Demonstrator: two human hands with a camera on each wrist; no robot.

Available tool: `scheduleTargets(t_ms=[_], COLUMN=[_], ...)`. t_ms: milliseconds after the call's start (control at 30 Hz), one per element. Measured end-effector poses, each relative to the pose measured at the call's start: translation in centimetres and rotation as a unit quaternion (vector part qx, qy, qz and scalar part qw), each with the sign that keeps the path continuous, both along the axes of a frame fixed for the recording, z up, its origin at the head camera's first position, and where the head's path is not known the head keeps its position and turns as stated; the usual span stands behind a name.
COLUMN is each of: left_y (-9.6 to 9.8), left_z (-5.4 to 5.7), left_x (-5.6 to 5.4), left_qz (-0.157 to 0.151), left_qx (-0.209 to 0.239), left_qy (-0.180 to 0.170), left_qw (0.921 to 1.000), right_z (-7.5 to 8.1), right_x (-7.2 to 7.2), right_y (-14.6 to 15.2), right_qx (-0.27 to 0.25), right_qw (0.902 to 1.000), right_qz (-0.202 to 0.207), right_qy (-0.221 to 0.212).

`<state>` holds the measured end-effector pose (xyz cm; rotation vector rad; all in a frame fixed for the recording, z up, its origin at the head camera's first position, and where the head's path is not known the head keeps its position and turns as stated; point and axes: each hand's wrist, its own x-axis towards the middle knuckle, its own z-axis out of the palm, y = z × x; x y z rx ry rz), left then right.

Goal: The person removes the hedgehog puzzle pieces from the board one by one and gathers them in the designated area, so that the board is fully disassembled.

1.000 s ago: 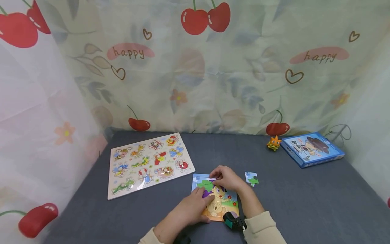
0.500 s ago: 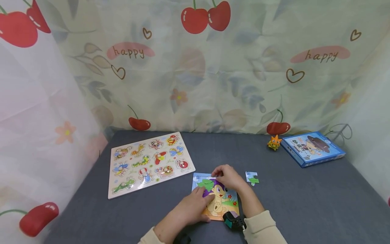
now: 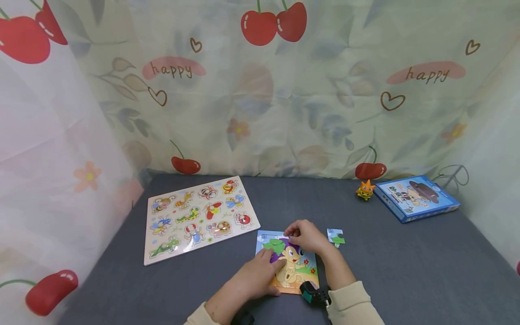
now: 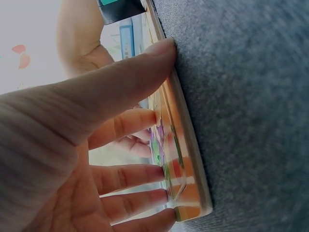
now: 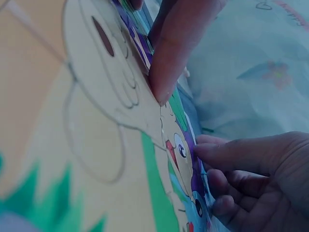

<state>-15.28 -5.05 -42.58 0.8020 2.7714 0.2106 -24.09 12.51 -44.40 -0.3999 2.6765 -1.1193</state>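
Observation:
A small jigsaw puzzle (image 3: 290,273) lies in its tray on the table, showing a cartoon figure with purple hair and a green leaf. Across its left side rests my left hand (image 3: 260,275), fingers fairly straight with their tips on the picture. Its thumb (image 4: 145,60) lies against the tray's near edge in the left wrist view. My right hand (image 3: 306,237) is at the far edge, fingers bent, thumb and forefinger close together right at the purple hair; I cannot tell whether a piece is between them. A loose puzzle piece (image 3: 336,237) lies right of this hand.
A larger board of insect pictures (image 3: 199,219) lies at the left. Toward the back right are a small orange toy figure (image 3: 365,190) and a blue box (image 3: 416,198). A printed curtain (image 3: 260,113) hangs behind the dark table (image 3: 406,271).
My right hand has slid slightly right along the puzzle's far edge, off the green leaf, uncovering more purple hair. The left hand and the loose piece have stayed put.

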Motion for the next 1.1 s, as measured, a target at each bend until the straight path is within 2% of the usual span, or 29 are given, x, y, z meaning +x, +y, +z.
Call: scheduleTargets(t_ms=[167, 333, 567, 800, 1100], left_y=[0.0, -0.1, 0.0, 0.0, 0.1], left_z=[-0.1, -0.2, -0.2, -0.2, -0.2], left_x=[-0.1, 0.0, 0.0, 0.0, 0.1], left_qz=[-0.001, 0.000, -0.005, 0.004, 0.003], left_qx=[0.001, 0.006, 0.010, 0.010, 0.010], left_qy=[0.001, 0.007, 0.007, 0.000, 0.006], left_qw=[1.0000, 1.0000, 0.9999, 0.9999, 0.9999], right_z=[-0.2, -0.3, -0.5, -0.7, -0.9], right_x=[-0.1, -0.2, -0.3, -0.4, -0.4], right_y=[0.6, 0.8, 1.3, 1.9, 2.3], right_qx=[-0.031, -0.055, -0.087, -0.123, -0.153], right_qw=[0.9988, 0.9970, 0.9953, 0.9906, 0.9849], right_qz=[0.037, 0.052, 0.022, 0.031, -0.003], right_qy=[-0.007, -0.014, -0.036, -0.051, -0.080])
